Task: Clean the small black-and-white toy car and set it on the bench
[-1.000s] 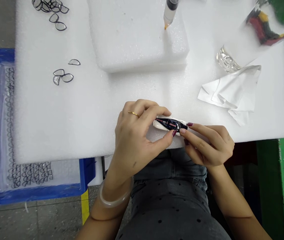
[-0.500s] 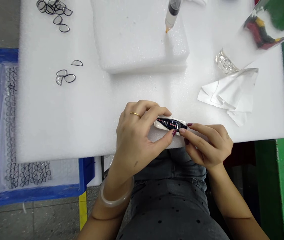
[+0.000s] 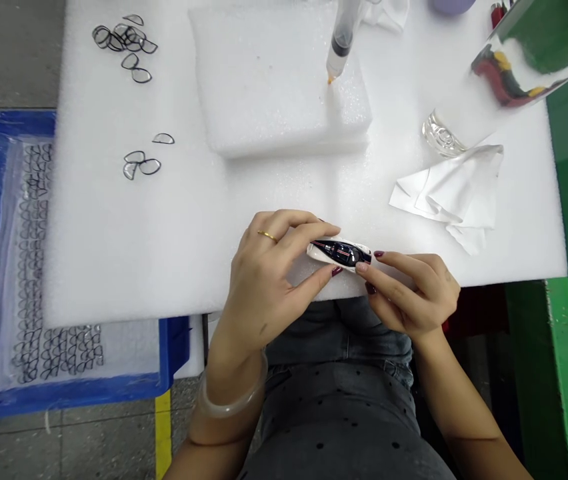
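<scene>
A small model car [image 3: 341, 253], white with a glossy dark top and thin red stripes, lies at the front edge of the white foam surface. My left hand [image 3: 277, 280] has its thumb on the near side and its fingers on the far side, gripping it. At the car's right end is my right hand [image 3: 414, 293], one fingertip pressed on the near edge. Another of its fingertips sits just off that end, and its thumb is lower down. The car's underside is hidden.
Several black-rimmed clear pieces [image 3: 124, 38] lie at left on the foam sheet [image 3: 164, 267]. A syringe [image 3: 339, 53] points down over the foam block [image 3: 274, 80]. At right are a white cloth [image 3: 454, 193] and a clear container [image 3: 441, 133]. A blue crate [image 3: 129, 387] holds more rimmed pieces.
The view has shifted slightly. My left thumb has slid left along the car, and one right fingertip has come away from its end. The car stays in place between my hands.
</scene>
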A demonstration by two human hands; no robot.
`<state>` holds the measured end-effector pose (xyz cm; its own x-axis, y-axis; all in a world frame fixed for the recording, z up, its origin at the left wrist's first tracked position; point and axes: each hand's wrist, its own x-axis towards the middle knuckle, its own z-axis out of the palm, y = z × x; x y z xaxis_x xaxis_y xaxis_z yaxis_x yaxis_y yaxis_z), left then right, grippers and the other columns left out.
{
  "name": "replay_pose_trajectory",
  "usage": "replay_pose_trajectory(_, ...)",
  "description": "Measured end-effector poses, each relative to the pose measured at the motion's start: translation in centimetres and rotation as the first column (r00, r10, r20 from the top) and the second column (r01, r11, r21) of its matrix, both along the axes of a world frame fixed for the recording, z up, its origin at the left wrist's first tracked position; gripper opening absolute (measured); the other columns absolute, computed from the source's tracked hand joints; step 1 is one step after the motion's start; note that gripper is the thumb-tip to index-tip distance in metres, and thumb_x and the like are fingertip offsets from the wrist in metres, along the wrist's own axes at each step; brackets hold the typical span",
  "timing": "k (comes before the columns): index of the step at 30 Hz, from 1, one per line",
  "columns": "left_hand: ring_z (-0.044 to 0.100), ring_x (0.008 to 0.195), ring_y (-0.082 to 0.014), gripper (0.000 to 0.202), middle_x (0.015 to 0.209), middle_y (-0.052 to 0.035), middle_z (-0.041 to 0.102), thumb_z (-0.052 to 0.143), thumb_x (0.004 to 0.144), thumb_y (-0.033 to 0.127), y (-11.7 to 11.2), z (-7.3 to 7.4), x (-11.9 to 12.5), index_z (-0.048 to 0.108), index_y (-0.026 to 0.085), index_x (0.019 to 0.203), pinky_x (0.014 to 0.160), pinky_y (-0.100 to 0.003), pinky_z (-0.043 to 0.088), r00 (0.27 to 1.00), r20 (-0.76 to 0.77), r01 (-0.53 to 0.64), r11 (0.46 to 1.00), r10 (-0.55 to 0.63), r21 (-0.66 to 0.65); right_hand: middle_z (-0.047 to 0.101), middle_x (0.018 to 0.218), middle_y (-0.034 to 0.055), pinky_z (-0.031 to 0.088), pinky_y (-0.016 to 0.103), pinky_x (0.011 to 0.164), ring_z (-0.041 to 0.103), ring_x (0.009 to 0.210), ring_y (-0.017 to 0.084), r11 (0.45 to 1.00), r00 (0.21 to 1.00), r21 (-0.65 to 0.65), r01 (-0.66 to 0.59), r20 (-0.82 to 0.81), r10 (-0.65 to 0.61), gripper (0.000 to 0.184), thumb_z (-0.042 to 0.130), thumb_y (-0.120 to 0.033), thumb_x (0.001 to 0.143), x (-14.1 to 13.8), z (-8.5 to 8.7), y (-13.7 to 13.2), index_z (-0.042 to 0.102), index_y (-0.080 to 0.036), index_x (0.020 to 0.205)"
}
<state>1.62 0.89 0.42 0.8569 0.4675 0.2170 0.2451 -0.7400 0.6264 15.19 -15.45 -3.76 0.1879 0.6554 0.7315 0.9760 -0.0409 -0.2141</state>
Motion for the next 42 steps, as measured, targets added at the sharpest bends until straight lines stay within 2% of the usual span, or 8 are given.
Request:
replay_pose_trajectory(14, 0.059, 0.108, -0.026, 0.025, 0.111, -0.004, 0.065, 0.072, 0.086, 0.028, -0.26, -0.16, 0.16, 0.066, 0.026, 0.111, 0.094, -0.043, 0.051, 1.0, 0.01, -0.019, 1.0, 0.019, 0.013, 0.072, 0.098, 0.0019, 0.052, 0.03, 0.062, 0.06, 0.074, 0.016, 0.999, 0.999, -0.027, 0.035, -0.008, -0.036, 0.026, 0.061, -0.021, 0.086, -0.23, 0.0, 0.01, 0.074, -0.028, 0.107)
replay_pose_trajectory(21, 0.058, 0.105, -0.027, 0.019, 0.105, -0.0044, 0.065, 0.068, 0.087, 0.026, -0.66, -0.01, 0.49, 0.066, 0.024, 0.106, 0.091, -0.045, 0.05, 0.999, -0.008, -0.045, 0.999, 0.045, 0.029, 0.073, 0.096, 0.0017, 0.051, 0.029, 0.063, 0.058, 0.075, 0.015, 0.999, 0.999, -0.021, 0.037, -0.009, -0.038, 0.024, 0.061, -0.021, 0.087, -0.37, -0.03, 0.03, 0.074, -0.027, 0.106)
replay_pose_trajectory(34, 0.055, 0.105, -0.0277, 0.019, 0.105, -0.0038, 0.062, 0.064, 0.085, 0.025, -0.79, 0.4, 0.8, 0.063, 0.025, 0.104, 0.09, -0.047, 0.046, 0.995, -0.079, -0.062, 0.997, 0.059, -0.034, 0.073, 0.095, -0.0001, 0.051, 0.028, 0.063, 0.06, 0.075, 0.015, 0.998, 0.999, -0.026, 0.048, -0.005, -0.048, 0.024, 0.063, -0.023, 0.086, -0.32, -0.19, -0.11, 0.075, -0.029, 0.106)
replay_pose_trajectory(42, 0.056, 0.105, -0.0271, 0.019, 0.106, -0.0034, 0.063, 0.065, 0.087, 0.027, -0.69, 0.13, 0.53, 0.062, 0.026, 0.106, 0.089, -0.045, 0.047, 0.998, -0.044, -0.045, 0.999, 0.045, -0.01, 0.074, 0.097, -0.0007, 0.052, 0.029, 0.061, 0.06, 0.073, 0.016, 0.998, 0.997, -0.022, 0.052, -0.047, -0.053, 0.04, 0.069, -0.023, 0.083, -0.42, -0.26, -0.13, 0.07, -0.033, 0.121)
